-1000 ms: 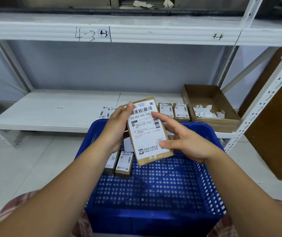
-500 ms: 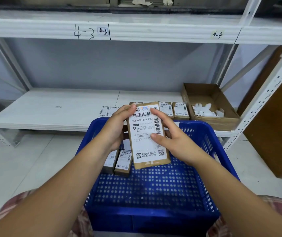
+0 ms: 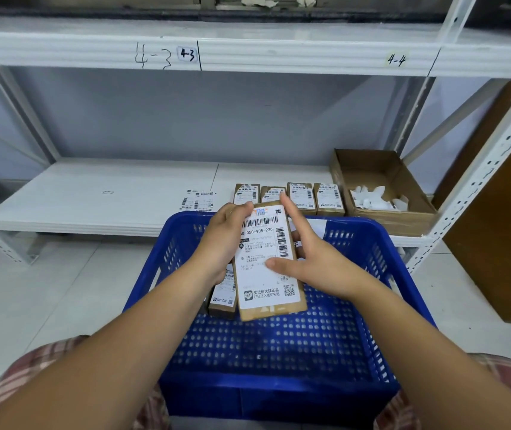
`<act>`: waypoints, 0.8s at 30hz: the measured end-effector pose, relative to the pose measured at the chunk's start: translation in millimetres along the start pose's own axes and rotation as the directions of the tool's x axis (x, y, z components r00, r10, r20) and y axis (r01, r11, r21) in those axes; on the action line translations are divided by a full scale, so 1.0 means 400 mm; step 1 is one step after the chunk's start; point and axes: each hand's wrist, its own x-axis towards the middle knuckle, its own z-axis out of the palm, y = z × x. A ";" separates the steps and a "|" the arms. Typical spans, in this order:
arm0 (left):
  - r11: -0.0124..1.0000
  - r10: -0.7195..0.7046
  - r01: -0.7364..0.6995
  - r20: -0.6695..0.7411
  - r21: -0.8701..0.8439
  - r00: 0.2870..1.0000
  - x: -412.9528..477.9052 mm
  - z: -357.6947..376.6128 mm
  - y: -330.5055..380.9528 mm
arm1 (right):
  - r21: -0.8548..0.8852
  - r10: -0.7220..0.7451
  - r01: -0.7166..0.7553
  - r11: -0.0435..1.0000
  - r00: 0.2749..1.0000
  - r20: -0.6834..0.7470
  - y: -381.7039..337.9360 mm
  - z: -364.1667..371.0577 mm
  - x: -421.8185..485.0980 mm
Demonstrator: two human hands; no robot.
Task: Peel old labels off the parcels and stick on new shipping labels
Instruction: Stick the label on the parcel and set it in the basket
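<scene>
Gripping parcel (image 3: 271, 310), label (image 3: 260, 283) reading "050-V05-220"; upper shelf (image 3: 279, 54) marked "4-3", "4-4".

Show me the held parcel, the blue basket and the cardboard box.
parcel (image 3: 257, 280): head view, on its white label.
blue basket (image 3: 279, 398): head view, near wall.
cardboard box (image 3: 393, 221): head view, front wall.
</scene>
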 end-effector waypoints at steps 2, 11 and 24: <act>1.000 -0.005 0.005 -0.008 -0.007 1.000 -0.005 0.002 0.003 | 0.003 0.017 -0.017 1.000 0.999 -0.030 0.008 -0.001 0.002; 1.000 0.007 -0.007 0.017 -0.012 1.000 -0.008 -0.001 0.006 | -0.138 -0.036 0.033 0.990 0.999 -0.017 0.021 0.023 0.011; 0.984 -0.123 0.151 0.256 -0.090 0.959 -0.010 0.011 -0.015 | 0.428 0.247 -0.081 0.900 0.904 -0.349 0.029 -0.001 0.031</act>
